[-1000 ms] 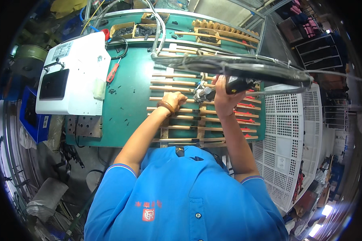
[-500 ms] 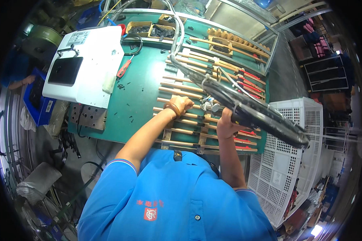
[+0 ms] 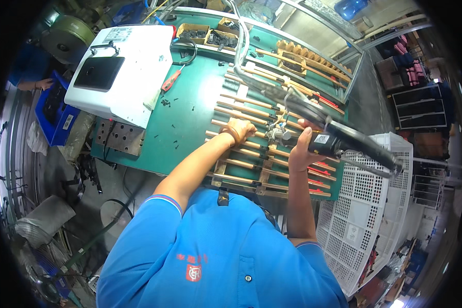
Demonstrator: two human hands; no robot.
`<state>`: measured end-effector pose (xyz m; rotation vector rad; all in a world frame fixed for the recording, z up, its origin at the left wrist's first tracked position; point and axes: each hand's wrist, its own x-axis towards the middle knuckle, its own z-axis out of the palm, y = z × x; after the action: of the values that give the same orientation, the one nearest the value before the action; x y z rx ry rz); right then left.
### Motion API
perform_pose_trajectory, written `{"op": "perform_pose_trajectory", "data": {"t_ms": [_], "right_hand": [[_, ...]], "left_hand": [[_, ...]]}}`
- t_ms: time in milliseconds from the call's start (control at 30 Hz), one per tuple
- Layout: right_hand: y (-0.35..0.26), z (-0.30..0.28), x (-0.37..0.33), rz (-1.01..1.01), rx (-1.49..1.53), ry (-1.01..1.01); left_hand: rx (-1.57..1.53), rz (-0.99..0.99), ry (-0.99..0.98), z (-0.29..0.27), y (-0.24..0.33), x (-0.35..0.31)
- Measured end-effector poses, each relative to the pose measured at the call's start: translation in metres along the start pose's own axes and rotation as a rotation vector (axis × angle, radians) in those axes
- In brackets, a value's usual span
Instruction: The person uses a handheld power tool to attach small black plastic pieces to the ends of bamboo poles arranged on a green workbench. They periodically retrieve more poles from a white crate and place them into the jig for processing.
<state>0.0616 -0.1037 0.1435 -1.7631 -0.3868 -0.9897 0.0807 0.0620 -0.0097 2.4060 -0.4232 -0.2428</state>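
Observation:
Wooden rods (image 3: 239,164) with black fittings and red ends lie side by side across a slotted wooden rack (image 3: 262,177). My left hand (image 3: 239,131) rests over the middle rods, its fingers closed on one of them near a black fitting. In my right hand (image 3: 300,153) is a black power screwdriver (image 3: 329,145), gripped round its body. Its metal head (image 3: 278,134) sits over the rods just right of my left fingers. Cables and a hose run from the tool up to the far edge. The tool's tip is hidden among the rods.
A white machine (image 3: 123,72) and a red-handled screwdriver (image 3: 171,80) are on the green table (image 3: 190,149). Small dark screws lie scattered. Boxes of black parts (image 3: 222,39) line the back. A white crate (image 3: 362,200) stands right; another person's hand (image 3: 43,83) is by a blue bin (image 3: 56,115).
The power screwdriver's rear has swung and its head has shifted slightly, with my right hand turning around it. The view has moved a little; my left hand stays at the rods.

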Motion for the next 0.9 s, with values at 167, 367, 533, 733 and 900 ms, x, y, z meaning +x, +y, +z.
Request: {"op": "perform_pose_trajectory", "data": {"t_ms": [167,367,533,733,900], "right_hand": [[0.002,0.003,0.004,0.382,0.397,0.146],[0.029,-0.002,-0.017,0.163,-0.038,0.033],[0.003,0.011,-0.004,0.066,-0.048,0.022],[-0.031,0.0,0.063,0.113,0.245,0.004],[-0.058,-0.002,0.117,0.286,0.337,0.086]], "left_hand": [[-0.011,0.0,-0.001,0.0,0.003,0.0],[-0.001,0.051,0.051,0.011,-0.008,-0.005],[0.005,0.05,0.068,0.012,-0.007,-0.005],[-0.013,0.09,0.134,0.015,-0.013,-0.003],[0.017,0.136,0.136,0.011,-0.01,0.0]]}}
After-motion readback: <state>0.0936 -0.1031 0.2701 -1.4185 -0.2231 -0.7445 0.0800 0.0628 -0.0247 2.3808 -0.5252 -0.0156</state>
